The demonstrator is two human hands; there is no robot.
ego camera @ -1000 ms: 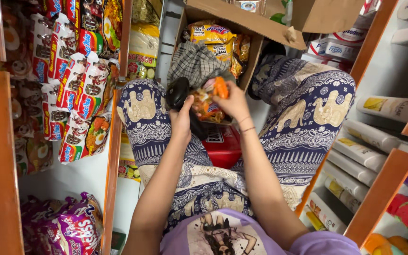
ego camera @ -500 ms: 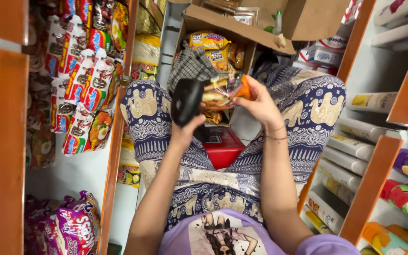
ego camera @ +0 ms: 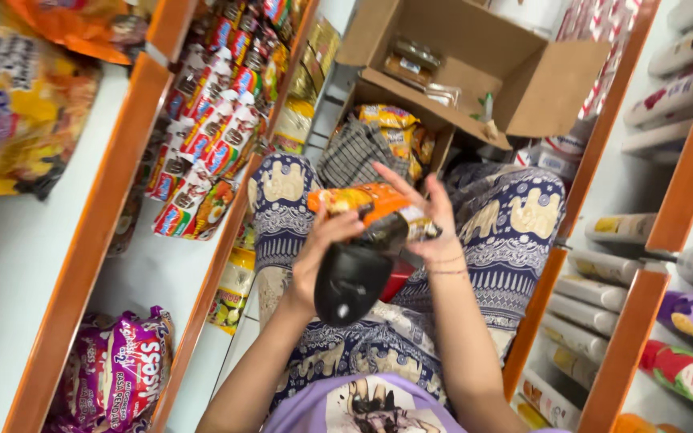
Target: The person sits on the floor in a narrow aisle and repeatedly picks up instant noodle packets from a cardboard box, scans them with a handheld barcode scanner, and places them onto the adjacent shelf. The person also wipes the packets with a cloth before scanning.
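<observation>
I sit on the floor between two shelf units, knees apart in blue patterned trousers. My left hand grips a black hand-held tool, a scanner or price gun, pointed up at a packet. My right hand holds an orange snack packet by its right end, fingers spread, just above the tool. Both hands are raised over my lap. Beyond my knees an open cardboard box holds small jars, and a lower box holds yellow and orange packets.
An orange-framed shelf on the left carries hanging sachets and large snack bags. The right-hand shelf holds tubes and bottles lying flat. A red item lies on the floor between my legs.
Both hands rose from the box towards me. The orange packet now lies across the top of the black tool, and my view has tilted left and closer.
</observation>
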